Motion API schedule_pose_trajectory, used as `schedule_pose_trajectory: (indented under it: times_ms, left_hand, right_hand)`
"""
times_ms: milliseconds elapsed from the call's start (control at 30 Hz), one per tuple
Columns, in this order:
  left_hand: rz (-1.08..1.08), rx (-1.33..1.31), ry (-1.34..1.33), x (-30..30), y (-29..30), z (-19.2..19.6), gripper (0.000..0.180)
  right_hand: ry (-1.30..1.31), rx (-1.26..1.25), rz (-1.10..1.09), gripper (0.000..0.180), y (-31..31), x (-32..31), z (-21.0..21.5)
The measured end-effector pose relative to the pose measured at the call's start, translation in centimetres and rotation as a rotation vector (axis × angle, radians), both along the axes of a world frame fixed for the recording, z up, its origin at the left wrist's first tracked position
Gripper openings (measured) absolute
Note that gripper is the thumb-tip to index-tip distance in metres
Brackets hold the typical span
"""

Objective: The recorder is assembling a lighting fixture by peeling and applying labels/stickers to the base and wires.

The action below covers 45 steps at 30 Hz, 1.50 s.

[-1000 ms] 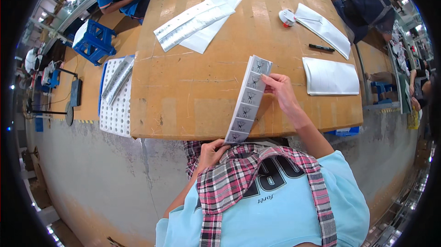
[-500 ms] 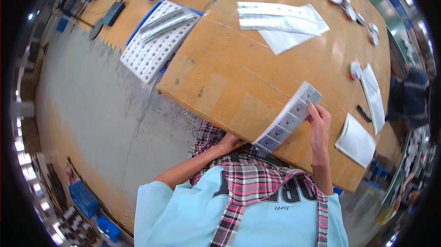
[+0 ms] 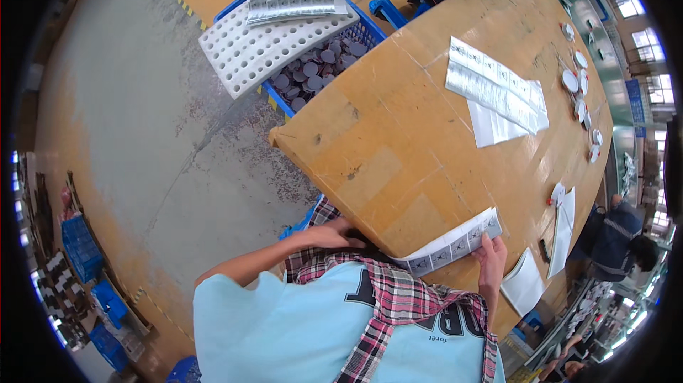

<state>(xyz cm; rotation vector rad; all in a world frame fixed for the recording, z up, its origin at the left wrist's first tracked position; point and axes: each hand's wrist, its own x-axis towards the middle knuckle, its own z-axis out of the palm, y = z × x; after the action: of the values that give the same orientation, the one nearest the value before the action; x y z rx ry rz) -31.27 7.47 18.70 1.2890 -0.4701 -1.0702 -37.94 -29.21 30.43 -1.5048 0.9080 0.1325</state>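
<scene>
A curved strip of labels, with dark printed squares on a pale backing, runs along the near edge of the wooden table. My right hand pinches its right end between thumb and fingers. The strip's left end reaches the table edge by my lap. There my left hand is low beside the table corner, its fingers hidden, so whatever it may hold cannot be seen. Folded white sheets lie just right of my right hand.
Silver label strips lie on white paper mid-table. Several round white pieces sit along the far right side. A perforated white foam tray rests on a blue crate of discs. People sit at the far side and right.
My view has turned, so the table appears lower and further right, and the crate's discs now show. My right hand still holds the strip, which now lies at a flatter angle.
</scene>
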Motion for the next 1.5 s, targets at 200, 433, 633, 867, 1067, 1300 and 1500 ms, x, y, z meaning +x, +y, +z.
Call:
schedule_pose_trajectory:
  times_ms: [200,433,633,867,1067,1300,1500]
  left_hand:
    - [0.505,0.289,0.122,10.6,12.7,0.5,0.030]
    - [1.019,0.264,0.042,19.3,11.6,-2.8,0.026]
    - [0.995,0.251,-0.409,26.1,9.6,6.1,0.019]
    - [0.589,-0.141,-0.579,23.2,-3.6,16.1,0.013]
    - [0.052,-0.209,-0.474,20.4,-11.0,17.9,0.015]
    - [-0.033,-0.142,-0.748,20.1,-18.7,17.7,0.017]
    - [-0.200,-0.276,-1.343,18.4,-29.4,14.3,0.076]
  right_hand:
    - [0.039,-0.307,0.082,0.033,-0.1,2.1,2.1]
    - [0.040,-0.198,-0.008,0.033,1.3,2.9,3.4]
    - [-0.159,-0.493,-0.057,0.025,-1.1,2.5,2.2]
    - [-0.169,-0.509,-0.518,0.035,-14.4,3.8,1.1]
    - [-0.016,-0.548,-1.081,0.042,-25.1,8.2,-2.4]
    - [-0.480,-0.363,-0.634,0.025,-22.8,10.6,-1.9]
    - [-0.468,-0.112,-0.082,0.024,-12.2,10.9,0.0]
